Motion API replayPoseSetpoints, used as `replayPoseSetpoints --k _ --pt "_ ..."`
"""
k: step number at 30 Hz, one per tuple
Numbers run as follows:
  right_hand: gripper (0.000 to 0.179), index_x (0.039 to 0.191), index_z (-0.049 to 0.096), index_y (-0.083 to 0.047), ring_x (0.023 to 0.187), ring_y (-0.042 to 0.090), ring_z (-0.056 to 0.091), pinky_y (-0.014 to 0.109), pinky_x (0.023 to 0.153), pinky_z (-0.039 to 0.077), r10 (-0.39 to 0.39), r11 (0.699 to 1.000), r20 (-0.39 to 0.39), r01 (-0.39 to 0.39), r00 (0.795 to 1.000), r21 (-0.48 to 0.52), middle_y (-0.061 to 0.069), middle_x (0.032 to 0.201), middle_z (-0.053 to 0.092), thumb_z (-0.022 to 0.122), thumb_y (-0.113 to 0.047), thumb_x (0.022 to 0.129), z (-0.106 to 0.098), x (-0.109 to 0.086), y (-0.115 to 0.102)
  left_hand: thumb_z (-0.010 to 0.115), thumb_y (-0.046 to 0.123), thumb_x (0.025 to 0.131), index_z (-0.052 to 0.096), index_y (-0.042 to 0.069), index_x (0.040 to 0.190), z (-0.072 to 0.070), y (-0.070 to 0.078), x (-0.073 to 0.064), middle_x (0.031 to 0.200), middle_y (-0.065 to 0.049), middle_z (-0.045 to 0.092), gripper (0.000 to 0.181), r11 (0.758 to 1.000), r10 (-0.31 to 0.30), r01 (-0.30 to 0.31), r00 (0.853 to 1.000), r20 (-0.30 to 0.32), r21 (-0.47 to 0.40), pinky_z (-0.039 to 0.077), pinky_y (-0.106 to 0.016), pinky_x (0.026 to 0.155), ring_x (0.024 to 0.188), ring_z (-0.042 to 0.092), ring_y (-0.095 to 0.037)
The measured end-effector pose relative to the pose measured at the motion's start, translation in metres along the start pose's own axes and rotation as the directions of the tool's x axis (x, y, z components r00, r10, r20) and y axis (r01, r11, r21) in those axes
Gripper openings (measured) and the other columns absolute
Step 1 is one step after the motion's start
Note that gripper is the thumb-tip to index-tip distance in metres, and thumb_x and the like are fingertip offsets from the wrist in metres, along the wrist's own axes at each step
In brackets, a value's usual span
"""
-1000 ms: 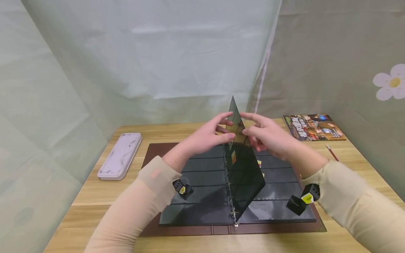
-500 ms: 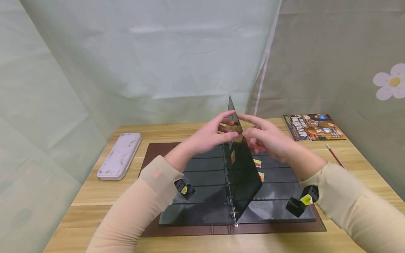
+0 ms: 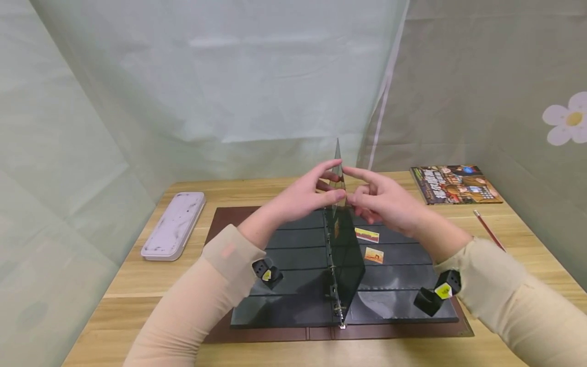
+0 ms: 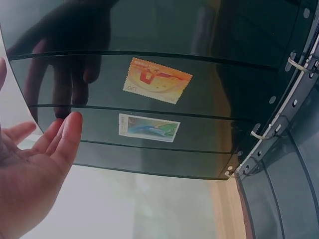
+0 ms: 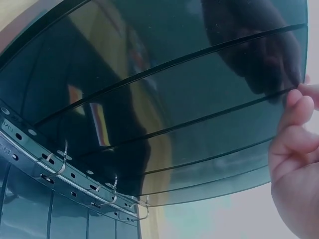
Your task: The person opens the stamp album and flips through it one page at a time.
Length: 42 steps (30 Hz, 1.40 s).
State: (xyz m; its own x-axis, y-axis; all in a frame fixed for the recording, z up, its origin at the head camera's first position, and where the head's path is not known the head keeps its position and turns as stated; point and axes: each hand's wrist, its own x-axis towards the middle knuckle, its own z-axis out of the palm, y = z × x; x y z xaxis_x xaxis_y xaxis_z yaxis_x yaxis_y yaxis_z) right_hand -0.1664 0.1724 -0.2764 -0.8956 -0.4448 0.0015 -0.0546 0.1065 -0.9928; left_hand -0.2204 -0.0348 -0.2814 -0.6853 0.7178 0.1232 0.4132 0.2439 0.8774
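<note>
A stamp album (image 3: 275, 334) with a maroon cover lies spread out, its black pocket leaves on metal rings. One dark album page (image 3: 346, 275) stands nearly upright at the spine. My right hand (image 3: 387, 201) pinches this page's free edge, index finger extended along it. On the other side, my left hand (image 3: 304, 196) has loosely bent fingers at the same edge; the left wrist view shows its palm turned up. That side of the page carries an orange stamp (image 4: 157, 79) and a blue-green stamp (image 4: 149, 128). Two more stamps, red-yellow (image 3: 367, 235) and orange (image 3: 374, 255), sit on the right leaf.
At the left of the wooden table (image 3: 133, 285) lies a pale pencil case (image 3: 174, 227). A colourful book (image 3: 455, 184) lies at the back right, with a red pencil (image 3: 488, 230) in front of it. Pale cloth hangs behind and beside the table.
The album page has swung leftward from a right lean to nearly upright, uncovering the two stamps on the right leaf. My right hand has shifted slightly left with it; my left hand has hardly moved.
</note>
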Motion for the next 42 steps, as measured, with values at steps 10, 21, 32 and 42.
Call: replayPoseSetpoints --k 10,21,32,42 --pt "0.069 0.149 0.021 -0.009 0.052 0.01 0.044 0.025 0.052 0.041 -0.063 0.998 0.009 0.063 0.998 -0.031 0.004 0.071 0.053 0.059 -0.008 0.092 0.0 0.001 0.004 0.059 0.033 0.091 0.021 0.019 0.149 0.002 0.005 -0.001 0.131 -0.006 0.041 0.071 1.0 -0.016 0.016 1.0 -0.014 -0.012 0.048 -0.035 0.084 0.111 0.05 -0.02" --pt "0.07 0.149 0.024 -0.015 0.05 0.012 0.043 0.026 0.053 0.041 -0.051 0.997 -0.004 0.05 0.999 -0.059 0.004 0.068 0.052 0.061 -0.009 0.091 0.003 0.005 0.008 0.06 0.031 0.09 0.021 0.02 0.149 0.001 0.008 -0.004 0.129 -0.008 0.042 0.071 0.997 -0.061 0.059 0.997 -0.038 -0.045 0.05 -0.038 0.081 0.107 0.053 -0.021" --pt "0.066 0.148 0.029 -0.019 0.052 0.012 0.044 0.025 0.05 0.04 -0.013 0.993 -0.064 0.005 0.998 -0.114 0.007 0.072 0.051 0.062 -0.017 0.091 -0.009 0.001 0.016 0.058 0.027 0.092 0.024 0.02 0.148 -0.001 0.004 -0.008 0.129 -0.008 0.043 0.065 0.998 -0.053 0.051 0.998 -0.044 -0.035 0.05 -0.034 0.081 0.105 0.055 -0.021" --pt "0.064 0.148 0.03 -0.015 0.052 0.012 0.043 0.028 0.05 0.041 0.021 0.975 -0.109 -0.045 0.994 -0.219 0.008 0.074 0.052 0.061 -0.018 0.092 -0.032 -0.012 0.025 0.057 0.023 0.092 0.027 0.02 0.147 -0.003 0.002 -0.012 0.129 -0.01 0.044 0.064 0.999 -0.031 0.03 0.999 -0.043 -0.028 0.05 -0.033 0.081 0.105 0.055 -0.023"
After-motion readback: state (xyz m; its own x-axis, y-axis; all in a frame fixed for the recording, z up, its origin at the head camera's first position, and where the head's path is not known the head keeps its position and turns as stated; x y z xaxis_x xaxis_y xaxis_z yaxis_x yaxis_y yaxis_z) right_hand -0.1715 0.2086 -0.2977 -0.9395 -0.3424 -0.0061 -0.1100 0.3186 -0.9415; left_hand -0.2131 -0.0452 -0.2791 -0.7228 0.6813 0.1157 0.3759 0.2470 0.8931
